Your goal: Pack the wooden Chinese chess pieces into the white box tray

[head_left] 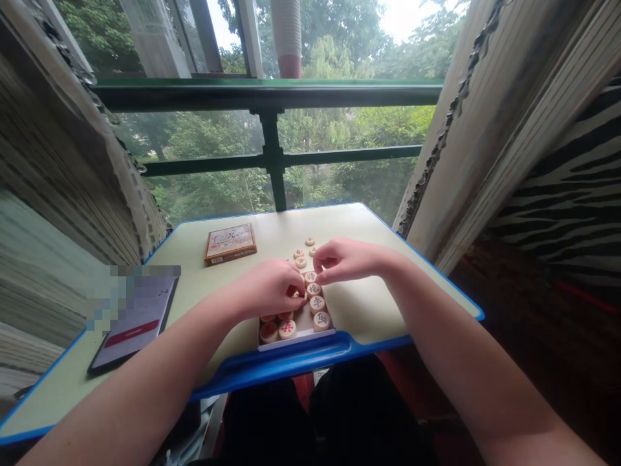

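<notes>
An open white tray [295, 340] of round wooden Chinese chess pieces lies near the table's front edge. Black-marked pieces form a column on its right side, among them one at the bottom [321, 321]; a red-marked piece [287, 329] sits at the lower left. My left hand [276, 288] reaches into the tray, its fingers pinched on a piece [299, 296] that they partly cover. My right hand [339, 257] is at the tray's upper right, thumb and index finger curled close beside a piece; whether they hold anything is hidden. Several loose pieces [301, 262] lie beyond the tray.
A flat decorated box [230, 243] rests at the table's back left. A tablet [136, 327] lies on the left side. The pale table [373, 310] has a raised blue rim. Curtains hang on both sides, and a green railing runs behind.
</notes>
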A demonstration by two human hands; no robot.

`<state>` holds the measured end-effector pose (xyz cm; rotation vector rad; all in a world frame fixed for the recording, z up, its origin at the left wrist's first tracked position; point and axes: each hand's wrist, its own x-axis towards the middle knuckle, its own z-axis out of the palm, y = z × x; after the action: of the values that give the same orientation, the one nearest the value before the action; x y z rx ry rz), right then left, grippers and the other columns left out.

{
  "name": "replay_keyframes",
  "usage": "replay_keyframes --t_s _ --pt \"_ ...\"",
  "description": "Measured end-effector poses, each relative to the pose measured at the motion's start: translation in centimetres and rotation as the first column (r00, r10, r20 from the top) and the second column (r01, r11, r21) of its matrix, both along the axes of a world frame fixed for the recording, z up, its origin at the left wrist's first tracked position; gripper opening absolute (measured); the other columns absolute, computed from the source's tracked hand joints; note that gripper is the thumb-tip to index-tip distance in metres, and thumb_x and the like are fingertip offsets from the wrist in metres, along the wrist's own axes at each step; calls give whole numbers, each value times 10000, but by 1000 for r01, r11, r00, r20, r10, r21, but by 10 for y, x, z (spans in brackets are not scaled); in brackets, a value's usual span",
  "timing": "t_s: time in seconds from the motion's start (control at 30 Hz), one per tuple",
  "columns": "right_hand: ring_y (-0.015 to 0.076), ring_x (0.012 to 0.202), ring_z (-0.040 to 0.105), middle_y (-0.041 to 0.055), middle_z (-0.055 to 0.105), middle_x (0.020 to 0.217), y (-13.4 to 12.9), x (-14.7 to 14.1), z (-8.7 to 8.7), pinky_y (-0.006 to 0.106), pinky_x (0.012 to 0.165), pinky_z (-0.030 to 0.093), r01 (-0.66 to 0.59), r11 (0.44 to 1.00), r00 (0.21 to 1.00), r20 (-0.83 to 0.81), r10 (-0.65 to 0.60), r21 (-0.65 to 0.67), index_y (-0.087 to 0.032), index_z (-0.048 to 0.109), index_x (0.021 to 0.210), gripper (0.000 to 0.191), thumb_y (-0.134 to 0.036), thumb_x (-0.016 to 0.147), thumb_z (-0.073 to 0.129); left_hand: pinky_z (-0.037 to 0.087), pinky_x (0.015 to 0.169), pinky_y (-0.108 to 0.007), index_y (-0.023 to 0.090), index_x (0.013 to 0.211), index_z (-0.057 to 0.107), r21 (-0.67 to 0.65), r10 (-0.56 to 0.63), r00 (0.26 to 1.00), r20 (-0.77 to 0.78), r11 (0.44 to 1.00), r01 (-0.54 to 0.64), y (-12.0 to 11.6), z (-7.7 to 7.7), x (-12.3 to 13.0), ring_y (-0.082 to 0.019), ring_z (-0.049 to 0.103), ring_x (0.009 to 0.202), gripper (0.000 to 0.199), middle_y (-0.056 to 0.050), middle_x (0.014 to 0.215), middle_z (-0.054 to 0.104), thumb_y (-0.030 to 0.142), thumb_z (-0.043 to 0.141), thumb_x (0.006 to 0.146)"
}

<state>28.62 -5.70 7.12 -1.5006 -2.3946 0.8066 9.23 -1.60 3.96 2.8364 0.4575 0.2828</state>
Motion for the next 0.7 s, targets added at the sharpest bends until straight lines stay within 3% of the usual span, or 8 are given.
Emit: replay_keyframes --t_s 0.17,0.37,0.5,0.7 --pt "79 535 388 -36 462 587 -2 -2 3 217 493 258 -20 1000 1000 -16 20 -2 -129 605 751 203 -321 700 563 384 589 -203 192 760 709 -45 55 998 -16 997 -55 -3 4 1 -107 537 635 160 -10 719 638 201 557 712" --pt "77 532 370 -44 432 563 -5 -2 6 220 499 251 -16 999 999 -38 17 31 -122 604 742 174 -285 710 555 335 544 -224 169 661 693 78 144 987 -72 987 -138 -8 7 3 -113 506 598 172 -21 661 609 276 571 719" --pt "80 538 380 -43 437 569 -5 -2 6 221 505 253 -10 999 999 -44 12 32 -124 606 751 171 -278 714 544 330 550 -226 168 645 685 101 139 986 -97 987 -129 -9 6 4 -120 510 617 181 -26 663 611 288 573 720" --pt "76 521 377 -44 438 553 -4 -3 3 222 500 246 -21 997 1000 -11 22 75 -127 622 753 170 -267 699 543 349 556 -218 190 754 707 7 89 994 -66 996 -89 -6 5 2 -113 518 617 145 -10 688 625 247 584 702"
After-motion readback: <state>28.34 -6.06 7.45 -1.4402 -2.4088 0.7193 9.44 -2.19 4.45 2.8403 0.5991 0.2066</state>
